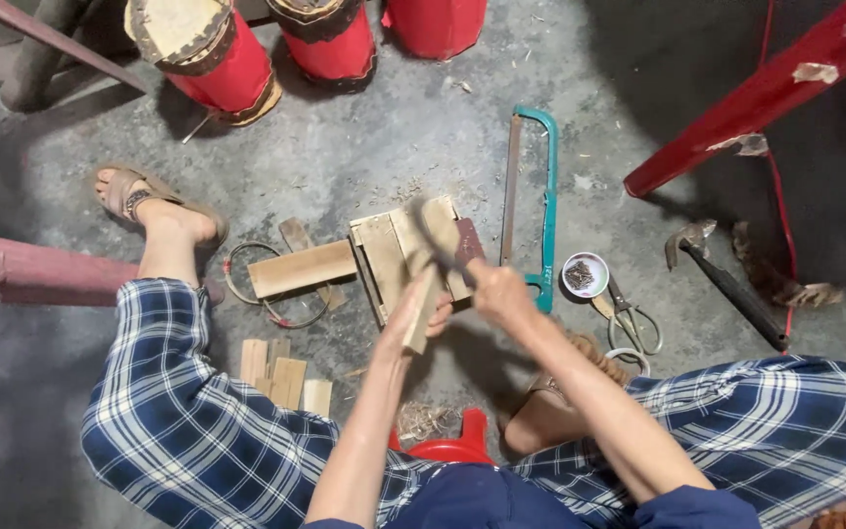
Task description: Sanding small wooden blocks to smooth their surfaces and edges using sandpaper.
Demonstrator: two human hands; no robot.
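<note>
Left hand grips a wood strip upright on the block; right hand is clenched round a knife.

From my remote view, I see no package, no label, no sign and no screen anywhere on the concrete floor. Nothing of this kind is there for me to describe.
</note>
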